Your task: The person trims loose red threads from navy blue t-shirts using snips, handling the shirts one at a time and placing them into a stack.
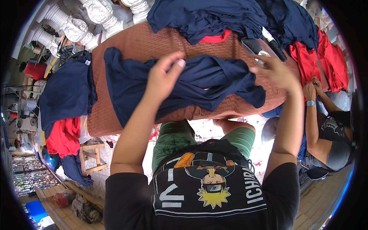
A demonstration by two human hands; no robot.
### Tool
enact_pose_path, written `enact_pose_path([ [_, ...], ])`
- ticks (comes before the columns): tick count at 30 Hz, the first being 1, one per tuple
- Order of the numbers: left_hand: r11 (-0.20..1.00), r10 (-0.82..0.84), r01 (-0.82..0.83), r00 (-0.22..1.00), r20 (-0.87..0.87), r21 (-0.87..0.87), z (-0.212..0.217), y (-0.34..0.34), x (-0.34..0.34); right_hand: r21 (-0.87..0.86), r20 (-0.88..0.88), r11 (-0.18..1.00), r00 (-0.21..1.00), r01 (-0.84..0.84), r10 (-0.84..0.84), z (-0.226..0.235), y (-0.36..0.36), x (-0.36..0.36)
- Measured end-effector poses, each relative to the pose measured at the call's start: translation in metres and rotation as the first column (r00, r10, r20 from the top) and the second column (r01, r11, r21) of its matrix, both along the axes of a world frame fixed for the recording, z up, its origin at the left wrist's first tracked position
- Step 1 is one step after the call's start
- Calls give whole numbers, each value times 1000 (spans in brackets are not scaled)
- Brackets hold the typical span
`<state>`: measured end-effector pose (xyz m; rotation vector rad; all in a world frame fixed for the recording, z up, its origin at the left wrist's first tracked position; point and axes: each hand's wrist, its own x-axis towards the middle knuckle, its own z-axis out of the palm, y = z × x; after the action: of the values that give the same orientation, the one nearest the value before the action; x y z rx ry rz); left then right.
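Observation:
A navy garment (203, 82) lies loosely spread and wrinkled across the brown patterned cloth (165, 40) on the table before me. Over its left-middle part hovers my left hand (163, 76), thumb and fingers a little apart and nothing between them. My right hand (280, 74) is slightly blurred above the garment's right end, beside a clear tray (245, 44). Its fingers are spread and bent, with no item visible in them. Whether either hand touches the fabric is hard to tell.
Navy garments (211, 19) are heaped along the far edge. More navy cloth (67, 92) hangs at the left, above red cloth (65, 136) and a wooden stool (92, 159). At right, a co-worker's hands (312, 88) handle red fabric (331, 61). White ornate columns (76, 28) stand far left.

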<state>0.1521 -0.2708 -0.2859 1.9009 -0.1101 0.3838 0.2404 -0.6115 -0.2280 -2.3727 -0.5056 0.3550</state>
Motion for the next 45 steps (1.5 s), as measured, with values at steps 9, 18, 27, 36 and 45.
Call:
enact_pose_path([
  [9,684,314,-167,946,-80,710,22,112,61,23,498,997,864,67,-70,-26,86,12],
  [18,802,-40,166,974,-225,575,137,-25,-7,-249,543,965,837,86,66,77,-10,15],
  [27,992,-127,126,991,48,29,89,-21,-8,-24,180,991,975,-129,131,30,-77,-12],
  [36,855,-175,169,984,-33,490,-37,-50,-33,151,444,973,892,-172,88,-73,61,-59],
  [45,993,-84,80,995,52,84,-32,-67,-16,600,65,800,997,-5,-42,-68,73,-35],
])
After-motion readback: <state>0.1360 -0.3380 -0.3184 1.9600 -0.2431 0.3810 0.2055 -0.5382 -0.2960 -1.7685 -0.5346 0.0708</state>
